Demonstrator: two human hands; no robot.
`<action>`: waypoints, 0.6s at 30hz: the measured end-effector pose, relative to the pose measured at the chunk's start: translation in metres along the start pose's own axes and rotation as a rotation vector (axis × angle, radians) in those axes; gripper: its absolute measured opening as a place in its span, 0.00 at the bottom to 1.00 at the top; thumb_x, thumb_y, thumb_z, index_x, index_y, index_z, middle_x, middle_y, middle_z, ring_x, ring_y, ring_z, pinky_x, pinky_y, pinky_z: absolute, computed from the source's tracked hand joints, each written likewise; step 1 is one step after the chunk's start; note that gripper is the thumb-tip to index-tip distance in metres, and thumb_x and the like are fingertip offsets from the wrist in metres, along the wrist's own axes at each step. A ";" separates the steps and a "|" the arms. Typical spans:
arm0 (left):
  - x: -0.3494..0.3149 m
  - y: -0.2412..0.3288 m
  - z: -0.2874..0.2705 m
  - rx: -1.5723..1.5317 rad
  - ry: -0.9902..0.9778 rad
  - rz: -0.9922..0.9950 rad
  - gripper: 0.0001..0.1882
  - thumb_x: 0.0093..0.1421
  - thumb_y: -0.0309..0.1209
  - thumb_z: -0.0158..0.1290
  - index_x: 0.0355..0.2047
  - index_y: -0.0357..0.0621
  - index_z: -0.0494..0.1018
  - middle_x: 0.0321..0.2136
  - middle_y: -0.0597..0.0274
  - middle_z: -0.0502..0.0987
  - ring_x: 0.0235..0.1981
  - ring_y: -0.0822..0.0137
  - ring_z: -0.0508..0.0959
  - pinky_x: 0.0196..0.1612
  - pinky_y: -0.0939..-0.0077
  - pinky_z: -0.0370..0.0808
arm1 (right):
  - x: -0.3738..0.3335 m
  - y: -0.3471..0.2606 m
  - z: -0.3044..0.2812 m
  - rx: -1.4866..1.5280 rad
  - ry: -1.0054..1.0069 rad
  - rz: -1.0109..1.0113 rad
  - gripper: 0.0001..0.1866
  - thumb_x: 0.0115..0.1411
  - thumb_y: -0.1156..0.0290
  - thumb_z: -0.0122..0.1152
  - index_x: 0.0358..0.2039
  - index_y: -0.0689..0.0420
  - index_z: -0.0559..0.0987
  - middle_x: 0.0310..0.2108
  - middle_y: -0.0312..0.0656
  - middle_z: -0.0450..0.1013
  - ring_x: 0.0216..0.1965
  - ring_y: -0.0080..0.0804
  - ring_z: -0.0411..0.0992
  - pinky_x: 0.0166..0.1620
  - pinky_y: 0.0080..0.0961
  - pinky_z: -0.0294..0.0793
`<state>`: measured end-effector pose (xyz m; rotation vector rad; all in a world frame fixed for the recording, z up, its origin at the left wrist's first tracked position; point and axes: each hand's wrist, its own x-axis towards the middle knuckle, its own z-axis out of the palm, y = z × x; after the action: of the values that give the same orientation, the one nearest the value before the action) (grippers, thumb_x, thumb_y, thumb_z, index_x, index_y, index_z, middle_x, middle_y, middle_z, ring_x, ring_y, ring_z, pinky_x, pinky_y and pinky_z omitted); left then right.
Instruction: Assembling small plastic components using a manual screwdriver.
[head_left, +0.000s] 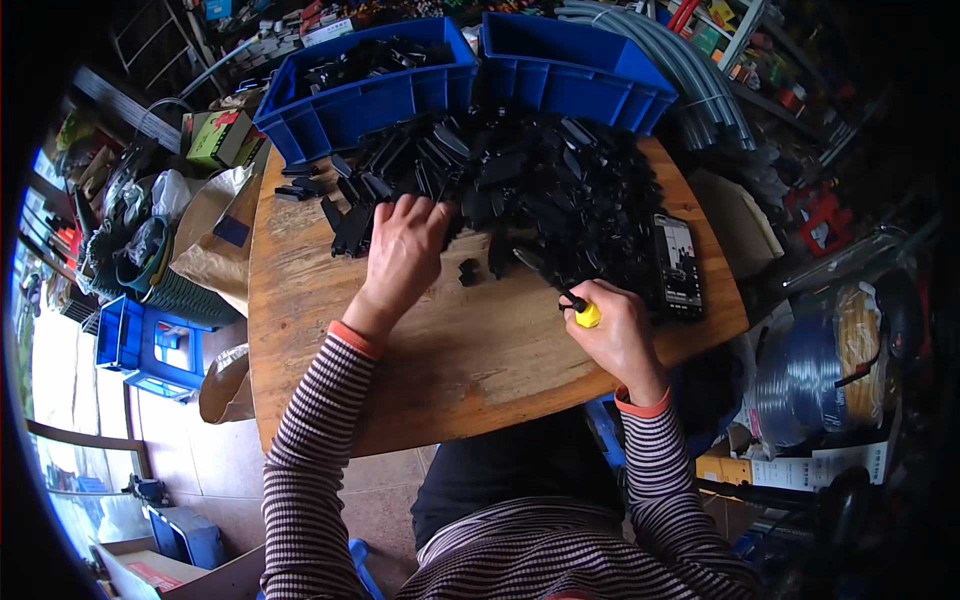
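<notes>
A large heap of black plastic pieces (500, 170) covers the far half of the wooden table (480, 350). At the heap's near left edge, my left hand (405, 250) is bent over with its fingers curled together among the pieces. Its fingertips are hidden, so I cannot make out what they hold. My right hand (617, 335), at the heap's near right, is wrapped round a screwdriver (588, 315) with a yellow and black handle. Its shaft is hard to tell from the dark pieces. Between my hands a small black piece (468, 271) lies apart from the heap.
Behind the heap stand two blue bins; the left bin (370, 110) holds more black pieces, the right bin (575, 85) stands beside it. A phone (678, 265) lies at the table's right. Coiled grey tubing (700, 90) is at far right, a brown paper bag (215, 240) at left.
</notes>
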<state>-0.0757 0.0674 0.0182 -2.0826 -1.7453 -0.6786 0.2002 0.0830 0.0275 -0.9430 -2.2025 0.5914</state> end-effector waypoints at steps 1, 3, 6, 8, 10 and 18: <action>-0.002 0.011 -0.005 -0.029 0.017 0.031 0.14 0.52 0.25 0.51 0.40 0.45 0.72 0.30 0.62 0.72 0.38 0.62 0.71 0.41 0.67 0.65 | -0.002 0.002 -0.003 0.018 -0.006 0.034 0.07 0.51 0.82 0.62 0.32 0.63 0.75 0.27 0.44 0.76 0.30 0.33 0.78 0.34 0.24 0.74; -0.009 0.042 -0.010 -0.047 0.040 0.157 0.12 0.54 0.28 0.51 0.40 0.48 0.72 0.31 0.65 0.71 0.38 0.65 0.71 0.43 0.67 0.66 | -0.004 0.002 -0.005 0.036 -0.020 0.065 0.08 0.51 0.82 0.62 0.32 0.63 0.75 0.27 0.44 0.76 0.29 0.32 0.77 0.34 0.23 0.74; -0.027 0.081 -0.012 -0.141 0.084 0.427 0.14 0.57 0.29 0.50 0.45 0.49 0.73 0.34 0.63 0.73 0.38 0.66 0.72 0.42 0.69 0.67 | -0.003 0.004 -0.001 0.056 0.034 0.025 0.08 0.51 0.79 0.64 0.31 0.61 0.75 0.26 0.45 0.74 0.27 0.42 0.76 0.29 0.28 0.72; -0.035 0.097 -0.007 -0.188 0.142 0.733 0.14 0.58 0.34 0.50 0.45 0.50 0.72 0.37 0.65 0.73 0.40 0.67 0.73 0.46 0.71 0.68 | -0.004 0.001 0.000 0.066 0.026 0.010 0.07 0.51 0.79 0.64 0.31 0.60 0.75 0.26 0.45 0.75 0.27 0.42 0.76 0.29 0.28 0.72; -0.045 0.097 -0.008 -0.178 0.065 0.741 0.14 0.57 0.34 0.51 0.45 0.50 0.72 0.38 0.65 0.73 0.41 0.67 0.73 0.47 0.71 0.68 | -0.004 -0.004 0.000 0.079 0.025 -0.017 0.07 0.52 0.79 0.64 0.31 0.60 0.75 0.27 0.45 0.75 0.27 0.41 0.76 0.29 0.28 0.72; -0.070 0.085 -0.036 -0.124 -0.159 0.671 0.13 0.57 0.36 0.51 0.42 0.49 0.72 0.43 0.65 0.75 0.45 0.66 0.74 0.48 0.71 0.68 | 0.002 -0.016 0.008 0.094 -0.078 -0.084 0.07 0.51 0.79 0.64 0.30 0.60 0.74 0.26 0.45 0.74 0.27 0.44 0.75 0.29 0.30 0.73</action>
<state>-0.0067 -0.0259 0.0127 -2.6475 -0.9633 -0.4286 0.1860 0.0733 0.0328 -0.7874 -2.2504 0.6960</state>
